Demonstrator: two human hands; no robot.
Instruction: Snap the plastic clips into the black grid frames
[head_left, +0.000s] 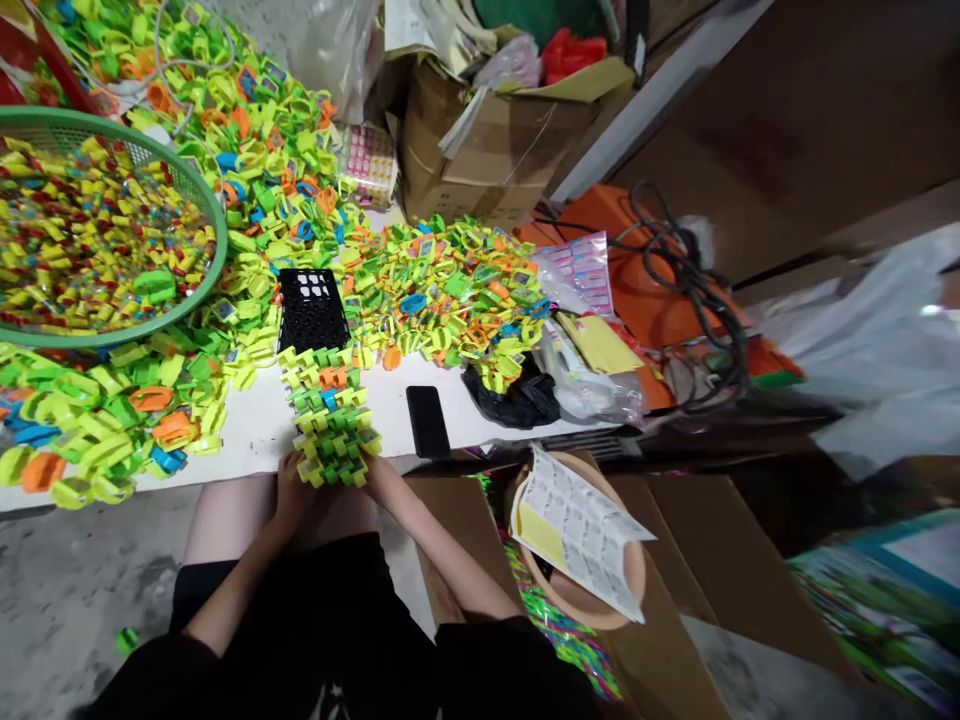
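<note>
At the table's near edge, rows of interlocked plastic toy pieces (334, 425), mostly yellow-green with a few orange and blue, form a long block. My left hand (292, 487) grips its near left corner, and my right hand (375, 474) is at the near right corner. Most of my fingers are hidden beneath the block. Its far end meets a black perforated plastic tray (311, 308) with white openings. Loose toy pieces (442, 290) in yellow, green, orange and blue are heaped around the tray. A dark phone (427, 420) lies to the right of the block.
On the left, a green basket (214, 270) holds small yellow and red parts. A cardboard box (480, 150) stands behind the heap. Cables (675, 260) lie over an orange object at right. Below the table edge, printed sheets (577, 530) rest on a round tub (634, 580).
</note>
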